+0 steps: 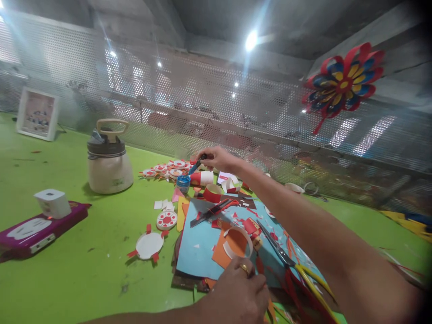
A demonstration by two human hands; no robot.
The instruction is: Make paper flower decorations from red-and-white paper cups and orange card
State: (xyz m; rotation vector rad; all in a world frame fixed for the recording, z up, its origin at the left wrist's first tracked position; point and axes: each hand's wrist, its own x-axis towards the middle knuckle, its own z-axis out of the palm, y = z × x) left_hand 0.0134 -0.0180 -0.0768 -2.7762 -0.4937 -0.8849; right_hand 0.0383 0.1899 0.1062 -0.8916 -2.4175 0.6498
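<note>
My right hand (216, 159) reaches far forward, fingers pinched round the dark handle of a paintbrush (195, 166). The brush slants down, its blue lower end at the mouth of a small jar of blue paint (183, 184). Close to me, my left hand (238, 288) is closed, with a white paper ring (248, 240) standing at its fingertips; the grip itself is partly hidden. Beneath the ring lie an orange paper piece (219, 258) and a blue sheet (195, 252) strewn with red scraps. Scissors with yellow handles (290, 261) rest under my right forearm.
Several red-and-white paper discs (160, 168) lie beyond the jar, beside stacked paper cups (202, 178). Leftward are a white disc with red tabs (149, 245), a large flask (110, 171), a purple power strip (43, 229) and a picture frame (38, 114). A paper flower (344, 84) hangs at upper right.
</note>
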